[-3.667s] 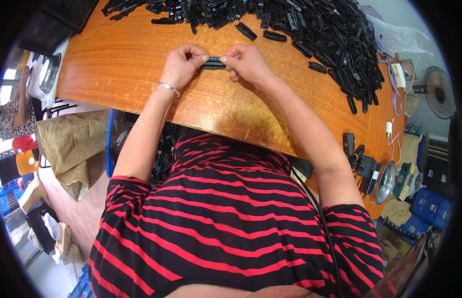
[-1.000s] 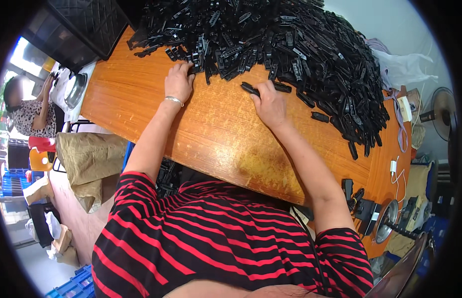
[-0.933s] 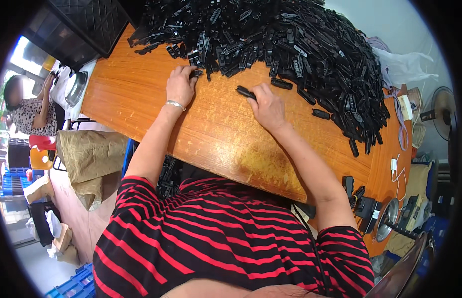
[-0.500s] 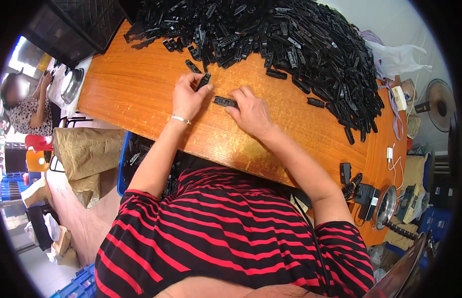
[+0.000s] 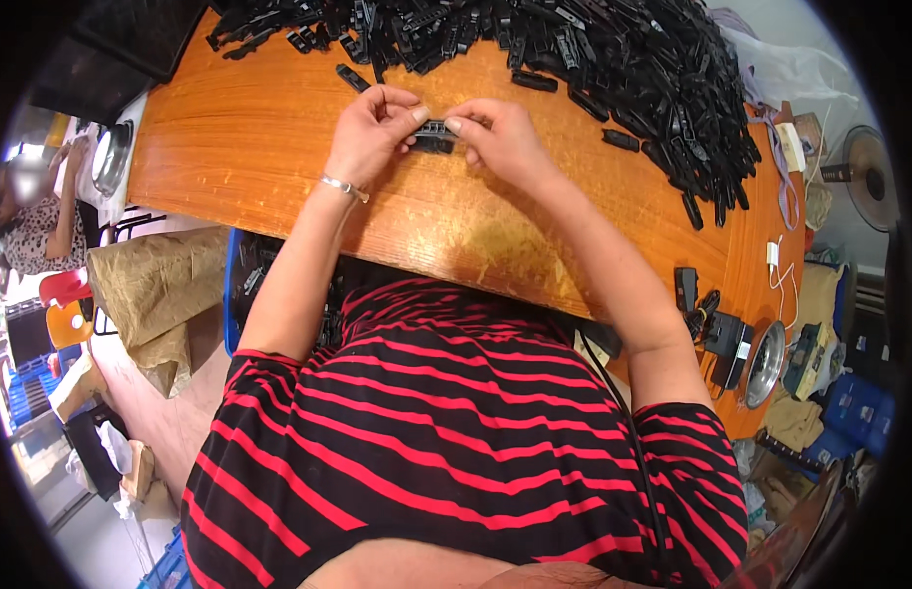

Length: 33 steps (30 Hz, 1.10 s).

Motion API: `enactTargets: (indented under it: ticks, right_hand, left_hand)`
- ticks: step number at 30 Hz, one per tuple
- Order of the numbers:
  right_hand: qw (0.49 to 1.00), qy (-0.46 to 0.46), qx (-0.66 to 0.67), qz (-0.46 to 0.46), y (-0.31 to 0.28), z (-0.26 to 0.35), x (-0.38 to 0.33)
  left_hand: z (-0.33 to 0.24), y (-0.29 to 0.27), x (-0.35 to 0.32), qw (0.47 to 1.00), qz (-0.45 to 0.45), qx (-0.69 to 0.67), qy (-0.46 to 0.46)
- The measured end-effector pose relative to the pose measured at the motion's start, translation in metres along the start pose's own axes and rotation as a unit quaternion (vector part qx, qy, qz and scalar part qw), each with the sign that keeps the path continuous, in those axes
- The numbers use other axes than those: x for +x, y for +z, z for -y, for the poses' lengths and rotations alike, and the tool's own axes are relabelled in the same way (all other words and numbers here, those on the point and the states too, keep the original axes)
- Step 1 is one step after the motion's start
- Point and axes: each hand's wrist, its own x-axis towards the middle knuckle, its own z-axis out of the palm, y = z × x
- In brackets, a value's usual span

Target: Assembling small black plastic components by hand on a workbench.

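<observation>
Above the wooden table [image 5: 279,167] both my hands hold one small black slotted plastic piece [image 5: 434,128] by its ends. My left hand [image 5: 375,133], with a bracelet at its wrist, pinches the left end between thumb and fingers. The thumb and fingertips of my right hand [image 5: 500,137] are on the right end. Right below it shows a second black plastic piece [image 5: 433,144]; whether it lies on the table or touches my fingers I cannot tell. Another single black piece [image 5: 352,78] lies beyond my left hand.
A large heap of black plastic pieces [image 5: 613,69] covers the far side and right of the table. Cables and a black adapter [image 5: 726,339] lie at the right edge, near a metal dish [image 5: 767,363]. A blue bin [image 5: 233,294] stands under the table's edge. Another person [image 5: 49,206] sits far left.
My hands have come together from being apart. The right hand has left the piece it was touching on the table and now grips the one in my left hand.
</observation>
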Motion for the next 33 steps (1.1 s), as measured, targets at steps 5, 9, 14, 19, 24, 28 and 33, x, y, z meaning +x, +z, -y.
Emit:
enactTargets:
  ticks: [5,9,14,19,24,28,33]
  right_hand:
    - [0.999,0.031,0.003,-0.022,0.006,-0.012,0.002]
    - [0.999,0.032,-0.007,-0.037,0.020,-0.026,0.002]
    - [0.998,0.018,-0.032,-0.040,0.020,-0.036,0.010]
    - [0.994,-0.012,-0.097,-0.053,0.020,-0.040,0.011]
    - [0.985,-0.009,-0.161,-0.062,0.025,-0.022,0.006]
    - [0.982,-0.010,-0.180,-0.062,0.025,-0.024,0.009]
    - [0.974,-0.010,-0.218,-0.062,0.022,-0.011,0.008]
  left_hand:
    - [0.012,-0.004,0.005,0.997,0.025,0.071,-0.006]
    - [0.022,-0.008,0.010,0.985,-0.004,0.163,0.049]
    - [0.028,-0.010,0.013,0.978,-0.010,0.207,0.031]
    - [0.025,-0.006,0.008,0.973,-0.017,0.231,0.011]
    - [0.027,-0.013,0.004,0.980,-0.029,0.195,-0.017]
    - [0.031,-0.014,0.010,0.977,-0.013,0.211,0.016]
    - [0.025,-0.012,0.011,0.951,-0.005,0.310,0.010]
